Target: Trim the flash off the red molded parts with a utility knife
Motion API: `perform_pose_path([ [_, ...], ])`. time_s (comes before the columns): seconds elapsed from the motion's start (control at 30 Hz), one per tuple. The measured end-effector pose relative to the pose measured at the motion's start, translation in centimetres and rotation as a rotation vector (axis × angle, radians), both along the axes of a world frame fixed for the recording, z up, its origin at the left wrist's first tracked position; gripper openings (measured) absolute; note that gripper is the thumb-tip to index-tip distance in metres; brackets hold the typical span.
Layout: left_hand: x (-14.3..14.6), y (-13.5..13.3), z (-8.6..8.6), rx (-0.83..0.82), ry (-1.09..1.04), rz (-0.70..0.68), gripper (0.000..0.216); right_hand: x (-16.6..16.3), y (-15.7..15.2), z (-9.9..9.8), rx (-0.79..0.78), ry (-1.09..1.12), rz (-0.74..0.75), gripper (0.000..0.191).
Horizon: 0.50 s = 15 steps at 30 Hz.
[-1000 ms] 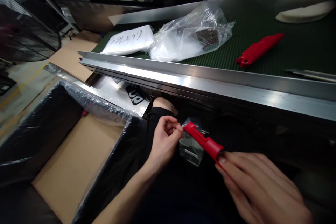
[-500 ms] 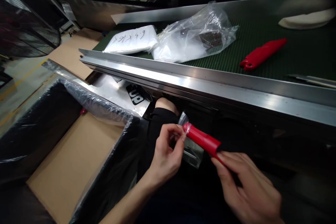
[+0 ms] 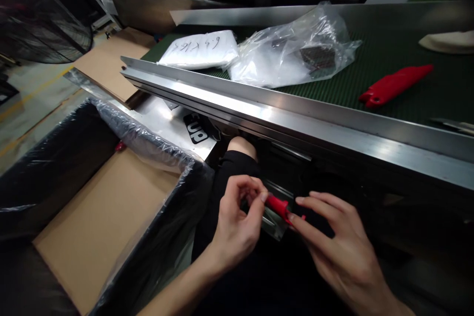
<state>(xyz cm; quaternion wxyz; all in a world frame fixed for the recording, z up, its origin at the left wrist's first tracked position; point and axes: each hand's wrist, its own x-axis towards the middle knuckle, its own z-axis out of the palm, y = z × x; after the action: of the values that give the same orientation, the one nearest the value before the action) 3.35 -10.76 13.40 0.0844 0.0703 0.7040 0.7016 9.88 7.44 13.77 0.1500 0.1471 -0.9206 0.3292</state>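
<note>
My left hand (image 3: 239,217) pinches the mouth of a small clear plastic bag (image 3: 273,222) held over my lap, below the conveyor rail. A red plastic part (image 3: 278,205) sticks into that bag, and only a short end of it shows. My right hand (image 3: 333,249) holds the part's other end between thumb and fingers, the index finger stretched out above it. Both hands are close together, almost touching.
A cardboard box lined with black plastic film (image 3: 107,207) stands at my left. The steel conveyor rail (image 3: 296,118) runs above my hands. On the green belt (image 3: 388,44) lie another red part (image 3: 394,85), a crumpled clear bag (image 3: 292,52), a white packet (image 3: 202,49) and a white piece (image 3: 450,41).
The red part has slid further into the small bag, so less of it shows. My right hand moved left toward my left hand.
</note>
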Motion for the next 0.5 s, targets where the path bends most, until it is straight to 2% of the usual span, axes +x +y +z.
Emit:
perform_pose_path([
  [0.07,-0.4,-0.4,0.9,-0.029,-0.007,-0.095,0.01,-0.8,0.6,0.5,0.226,0.021,0.136,0.044],
  [0.13,-0.5,-0.8,1.7,-0.085,0.046,-0.242,0.008,-1.5,0.4,0.9,0.247,-0.015,0.198,0.042],
  [0.2,-0.6,-1.3,2.3,-0.092,0.114,-0.323,0.01,-1.9,-0.6,1.3,0.132,-0.03,0.208,0.038],
  [0.3,-1.1,-2.5,2.8,0.005,0.136,-0.215,0.02,-2.3,-2.7,2.2,-0.093,-0.011,0.126,0.032],
  [0.33,-1.4,-3.1,2.9,-0.01,0.156,-0.189,0.029,-2.5,-3.3,2.6,-0.156,-0.026,0.067,0.029],
  [0.37,-1.7,-3.7,2.8,-0.062,0.193,-0.196,0.044,-2.7,-3.9,3.0,-0.212,-0.062,0.005,0.024],
  [0.43,-2.2,-5.0,2.6,-0.221,0.304,-0.297,0.071,-3.4,-4.6,3.8,-0.303,-0.159,-0.068,0.013],
  [0.5,-2.2,-6.2,2.4,-0.314,0.329,-0.41,0.072,-4.3,-4.9,4.2,-0.349,-0.238,-0.002,0.007],
])
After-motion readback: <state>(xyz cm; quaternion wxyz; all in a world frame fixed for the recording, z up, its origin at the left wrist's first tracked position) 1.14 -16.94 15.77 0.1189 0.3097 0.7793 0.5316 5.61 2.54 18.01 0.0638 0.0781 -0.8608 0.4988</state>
